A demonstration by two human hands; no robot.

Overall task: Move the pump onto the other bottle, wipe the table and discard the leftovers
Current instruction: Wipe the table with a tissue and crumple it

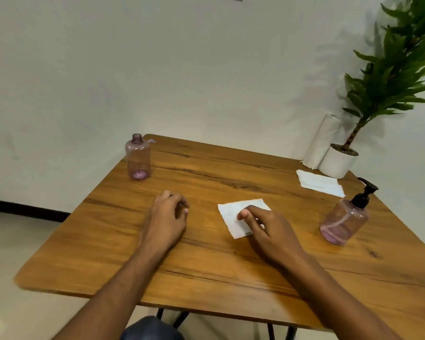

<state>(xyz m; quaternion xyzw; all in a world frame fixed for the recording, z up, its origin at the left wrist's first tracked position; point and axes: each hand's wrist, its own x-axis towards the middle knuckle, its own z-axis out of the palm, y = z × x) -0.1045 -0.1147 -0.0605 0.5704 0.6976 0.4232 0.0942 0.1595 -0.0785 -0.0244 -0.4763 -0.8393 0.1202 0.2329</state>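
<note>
Right hand [263, 229] rests on a folded white paper tissue [241, 217] mid-worktop, fingers curled, thumb and fingertips pinching it. Left hand [168, 212] rests on bare wood to the left of it, fingers loosely curled, holding nothing. Wooden worktop [206, 266]: open surface between the hands and toward the near edge. Pink translucent bottle with black pump [345, 217] stands upright near the right edge. Pink translucent open-neck bottle [138, 158] stands at the far left corner. Second white tissue [319, 182] lies far right, beside a white paper roll [322, 141] and a potted green plant [339, 160].
</note>
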